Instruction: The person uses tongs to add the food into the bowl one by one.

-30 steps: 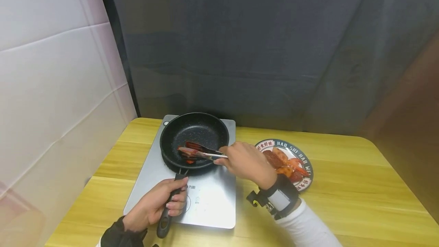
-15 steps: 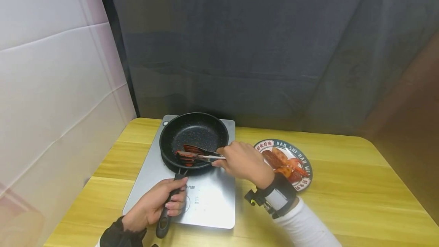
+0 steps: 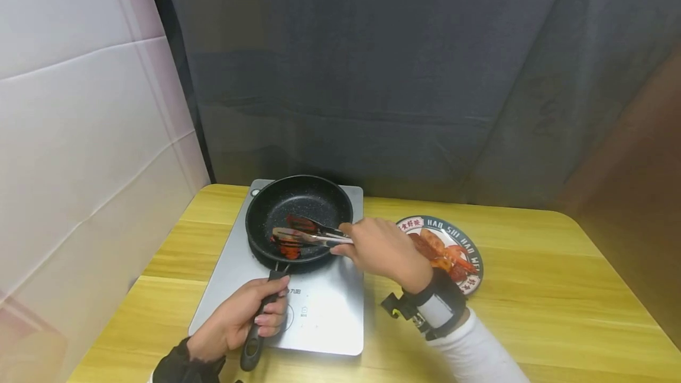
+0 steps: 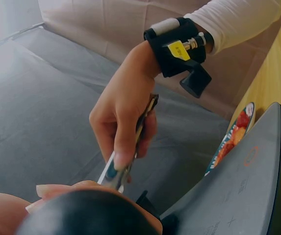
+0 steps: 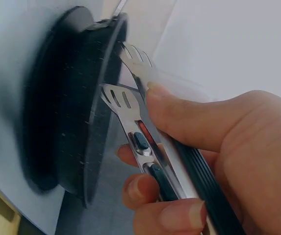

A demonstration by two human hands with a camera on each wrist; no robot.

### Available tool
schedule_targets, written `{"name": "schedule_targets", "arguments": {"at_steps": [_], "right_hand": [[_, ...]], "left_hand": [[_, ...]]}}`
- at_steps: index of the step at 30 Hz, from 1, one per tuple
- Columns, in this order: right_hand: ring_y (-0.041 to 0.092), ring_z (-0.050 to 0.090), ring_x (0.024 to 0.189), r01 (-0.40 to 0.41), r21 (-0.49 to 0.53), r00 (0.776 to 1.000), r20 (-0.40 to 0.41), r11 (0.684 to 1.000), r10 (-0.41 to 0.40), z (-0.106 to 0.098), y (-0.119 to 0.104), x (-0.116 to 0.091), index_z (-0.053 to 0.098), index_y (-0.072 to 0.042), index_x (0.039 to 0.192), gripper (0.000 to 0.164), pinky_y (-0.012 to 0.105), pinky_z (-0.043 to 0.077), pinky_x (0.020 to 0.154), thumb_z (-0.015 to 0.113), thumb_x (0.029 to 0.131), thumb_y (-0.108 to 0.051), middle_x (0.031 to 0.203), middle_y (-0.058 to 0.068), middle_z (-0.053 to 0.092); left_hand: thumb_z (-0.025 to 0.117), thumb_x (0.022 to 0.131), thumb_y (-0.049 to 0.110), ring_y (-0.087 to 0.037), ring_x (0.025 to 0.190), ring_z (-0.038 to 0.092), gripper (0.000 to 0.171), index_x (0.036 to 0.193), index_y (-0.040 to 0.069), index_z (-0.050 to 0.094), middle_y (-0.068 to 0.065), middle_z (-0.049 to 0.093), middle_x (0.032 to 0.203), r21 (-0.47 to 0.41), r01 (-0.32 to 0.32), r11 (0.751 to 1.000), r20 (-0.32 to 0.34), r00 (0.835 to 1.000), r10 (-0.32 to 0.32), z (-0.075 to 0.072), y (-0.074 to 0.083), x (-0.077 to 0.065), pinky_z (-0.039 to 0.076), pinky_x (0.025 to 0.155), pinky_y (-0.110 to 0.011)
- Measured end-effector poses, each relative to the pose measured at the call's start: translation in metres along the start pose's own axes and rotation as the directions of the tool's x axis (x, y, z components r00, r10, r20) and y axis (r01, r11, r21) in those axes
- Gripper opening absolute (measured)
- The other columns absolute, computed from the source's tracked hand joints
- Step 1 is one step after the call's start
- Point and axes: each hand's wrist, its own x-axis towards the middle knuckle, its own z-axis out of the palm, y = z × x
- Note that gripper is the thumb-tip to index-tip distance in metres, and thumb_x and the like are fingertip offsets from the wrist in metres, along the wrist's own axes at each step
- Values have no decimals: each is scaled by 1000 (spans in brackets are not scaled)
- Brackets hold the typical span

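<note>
A black frying pan (image 3: 311,203) sits on a silver induction cooktop (image 3: 324,324). Its handle (image 3: 252,344) is gripped by my left hand (image 3: 242,315), fingers wrapped round it. My right hand (image 3: 385,251) holds metal tongs (image 3: 319,241), pinched between thumb and fingers. The tongs' two slotted heads (image 5: 123,102) stand apart, reaching over the pan's rim in the right wrist view. A reddish piece of food (image 3: 289,252) lies in the pan under the tongs, partly covered by them; whether the tongs touch it I cannot tell.
Right of the cooktop, partly behind my right wrist, a round plate (image 3: 475,253) with a dark lettered rim bears several pieces of meat and other red and orange food. A wooden table (image 3: 558,288) carries everything. Dark cloth (image 3: 372,75) hangs behind; a pale wall (image 3: 96,135) stands at left.
The tongs have shifted slightly within the pan, and more of the reddish food shows beneath them. My left hand keeps its grip on the pan handle; the whole head view has drifted a little.
</note>
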Motion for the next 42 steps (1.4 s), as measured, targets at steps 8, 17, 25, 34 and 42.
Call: {"name": "schedule_targets", "arguments": {"at_steps": [8,17,25,34,42], "right_hand": [[10,45,52,-58,116,998,-14,992,60,-10,12,-13,61,-17,101,35,27,35,44,62,90,-50,59,-7,46],[12,47,58,-114,217,986,-91,970,137,-14,31,-37,60,-20,111,38,29,38,49,54,93,-53,66,-7,48],[12,47,61,-146,167,965,-194,975,178,-11,51,-61,62,-12,112,44,32,42,55,53,94,-51,68,-8,49],[10,56,58,-250,241,938,-181,938,297,-10,79,-90,57,-14,121,43,36,46,53,58,93,-46,71,-5,61],[28,63,73,-267,224,923,-219,938,315,-4,100,-109,58,-11,118,42,49,50,60,64,91,-42,87,10,66]], "left_hand": [[37,104,24,0,43,34,25,84,10,37,7,31,61,-20,10,1000,4,1000,-9,-1,0,-2,30,39,-15],[39,104,25,0,43,34,24,85,10,36,7,32,61,-8,4,1000,7,1000,-4,-1,2,-4,30,40,-15],[39,104,25,0,44,34,25,85,10,36,7,32,61,2,1,1000,7,1000,-1,-1,3,-3,30,40,-15],[40,104,26,0,44,35,24,86,10,36,7,32,61,2,8,1000,0,1000,-8,0,3,-2,31,40,-15],[39,104,26,0,43,35,24,86,10,36,8,32,61,-4,31,1000,-13,999,-31,1,2,-1,30,40,-16]]}}
